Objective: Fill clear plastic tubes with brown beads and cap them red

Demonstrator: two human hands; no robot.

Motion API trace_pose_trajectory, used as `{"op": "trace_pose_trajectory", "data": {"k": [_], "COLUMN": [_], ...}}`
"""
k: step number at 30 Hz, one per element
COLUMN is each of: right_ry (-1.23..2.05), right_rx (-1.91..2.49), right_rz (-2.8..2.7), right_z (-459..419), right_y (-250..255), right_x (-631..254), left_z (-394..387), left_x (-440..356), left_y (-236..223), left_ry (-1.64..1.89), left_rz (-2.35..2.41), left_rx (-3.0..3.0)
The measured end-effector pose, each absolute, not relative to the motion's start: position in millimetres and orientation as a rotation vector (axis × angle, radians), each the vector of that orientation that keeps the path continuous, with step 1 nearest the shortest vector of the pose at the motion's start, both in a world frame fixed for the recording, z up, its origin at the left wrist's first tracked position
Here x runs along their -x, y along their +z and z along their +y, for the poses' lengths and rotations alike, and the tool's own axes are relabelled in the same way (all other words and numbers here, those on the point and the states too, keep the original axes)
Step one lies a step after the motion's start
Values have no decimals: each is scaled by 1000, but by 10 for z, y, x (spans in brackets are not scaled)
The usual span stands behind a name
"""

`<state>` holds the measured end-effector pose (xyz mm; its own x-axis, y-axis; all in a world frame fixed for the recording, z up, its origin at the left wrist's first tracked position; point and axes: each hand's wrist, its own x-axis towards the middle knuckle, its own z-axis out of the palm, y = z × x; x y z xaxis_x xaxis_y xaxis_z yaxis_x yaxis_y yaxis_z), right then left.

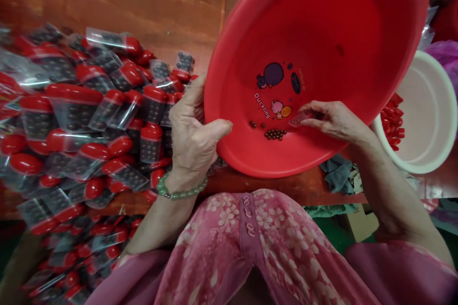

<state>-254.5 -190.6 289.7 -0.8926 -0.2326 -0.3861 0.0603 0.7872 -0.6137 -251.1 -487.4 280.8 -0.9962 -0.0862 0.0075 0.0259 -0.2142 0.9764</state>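
Hands (195,128) (331,116) at red basin (343,14), "Duckling" lettering (262,106) near brown beads (275,134)

The person wears a pink floral top (211,233), its cloth scattered with pale, cream-toned blossoms of several petals, some in clusters and some set singly on a mottled rose ground. Down the middle of the front runs a plain, darker mauve-pink placket (246,243), decorated with a short column of light, looped knot-like fastenings (249,213). Below them the cloth parts in an upturned V. The left sleeve (132,279) and the right sleeve (397,271) are wide, loose and mostly plain dusky mauve, with paler patterned cloth showing along their edges. Around the wrist of the left hand (195,136) is a bracelet (184,195) of round, milky green beads, with a few small, metallic-looking beads among them.
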Motion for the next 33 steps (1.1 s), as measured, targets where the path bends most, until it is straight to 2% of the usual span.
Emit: {"op": "trace_pose_trajectory", "data": {"k": [5, 10, 12, 16, 19, 22, 27, 33], "right_ry": [-1263, -1258, -1119, -347, 81, 335, 331, 325], "right_rx": [-32, 4, 72, 391, 508, 608, 807, 832], "right_rz": [2320, 2385, 2530, 2869, 2847, 2700, 2495, 2479], "right_z": [-1945, -1938, -1930, -1951, -2024, -2100, -2131, -2115], "right_y": [2834, 2887, 2930, 2961, 2926, 2881, 2788, 2668], "right_x": [2497, 2449, 2420, 2356, 2333, 2358, 2442, 2487], "left_z": [-4876, -4881, -4874, -4857, -4854, -4849, -4782, -4707], "left_x": [2485, 2453, 2450, 2459, 2466, 2472, 2480, 2536], "left_y": [2811, 2807, 2821, 2845, 2849, 2876, 3038, 3101], "left_ry": [-2401, -2404, -2382, -2363, -2351, -2373, -2392, -2346], "left_rz": [-1873, -1875, -1904, -1951, -1946, -1912, -1955, -2036], "left_rx": [-52, -19, -45, -40, 10, 54, 139, 247]}}
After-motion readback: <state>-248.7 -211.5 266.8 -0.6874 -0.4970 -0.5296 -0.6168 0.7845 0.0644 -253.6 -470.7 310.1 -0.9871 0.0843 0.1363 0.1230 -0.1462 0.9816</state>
